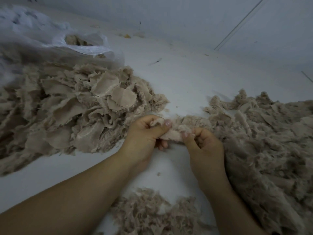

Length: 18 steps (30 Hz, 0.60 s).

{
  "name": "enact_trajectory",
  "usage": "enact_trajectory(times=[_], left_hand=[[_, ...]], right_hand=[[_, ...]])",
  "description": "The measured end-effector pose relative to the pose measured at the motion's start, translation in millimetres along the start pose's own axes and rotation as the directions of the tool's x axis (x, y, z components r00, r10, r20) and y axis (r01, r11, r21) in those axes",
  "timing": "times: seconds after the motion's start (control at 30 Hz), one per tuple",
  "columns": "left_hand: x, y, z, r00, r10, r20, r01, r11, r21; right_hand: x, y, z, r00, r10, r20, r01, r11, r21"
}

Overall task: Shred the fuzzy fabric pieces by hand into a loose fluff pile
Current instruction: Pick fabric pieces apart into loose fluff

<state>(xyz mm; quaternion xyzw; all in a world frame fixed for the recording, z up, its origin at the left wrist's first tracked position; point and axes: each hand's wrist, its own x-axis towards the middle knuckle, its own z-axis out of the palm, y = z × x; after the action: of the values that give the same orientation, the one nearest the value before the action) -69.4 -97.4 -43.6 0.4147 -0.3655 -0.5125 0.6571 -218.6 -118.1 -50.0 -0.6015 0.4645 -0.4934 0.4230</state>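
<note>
fabric strip (172, 134) at lower centre, pinched between left hand (145, 133) and right hand (205, 146) | whole pieces (67, 107) heaped left | fluff pile (267, 141) right | white surface (186, 78) beneath

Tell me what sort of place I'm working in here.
Probably an informal textile-scrap sorting spot on a floor or low white surface: heaps of fuzzy fabric pieces, a shredded fluff pile, and a plastic bag of more scraps.
</note>
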Motion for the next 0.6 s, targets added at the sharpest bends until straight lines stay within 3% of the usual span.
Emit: enact_trajectory(times=[0.1, 0.27, 0.37, 0.5, 0.6], left_hand=[[-0.4, 0.2, -0.8, 0.999, -0.037, -0.018, 0.038, 0.998, 0.044], [-1.8, 0.8, 2.8, 0.980, -0.116, 0.159, 0.064, 0.952, 0.300], [-1.0, 4.0, 2.0, 0.970, -0.155, 0.185, 0.100, 0.956, 0.275], [-1.7, 3.7, 3.0, 0.972, -0.157, 0.177, 0.106, 0.958, 0.266], [-2.6, 3.4, 2.0, 0.973, -0.157, 0.172, 0.117, 0.969, 0.217]], right_hand=[[0.6, 0.4, 0.5, 0.999, 0.029, -0.023, -0.027, 0.998, 0.058], [1.0, 1.6, -0.3, 1.000, 0.007, -0.020, -0.006, 0.998, 0.062], [3.2, 3.0, -1.1, 0.997, -0.002, -0.080, 0.010, 0.995, 0.102], [0.7, 1.4, 0.3, 1.000, 0.002, -0.019, -0.001, 0.997, 0.074], [2.3, 2.1, -1.3, 0.997, 0.036, -0.064, -0.031, 0.996, 0.080]])
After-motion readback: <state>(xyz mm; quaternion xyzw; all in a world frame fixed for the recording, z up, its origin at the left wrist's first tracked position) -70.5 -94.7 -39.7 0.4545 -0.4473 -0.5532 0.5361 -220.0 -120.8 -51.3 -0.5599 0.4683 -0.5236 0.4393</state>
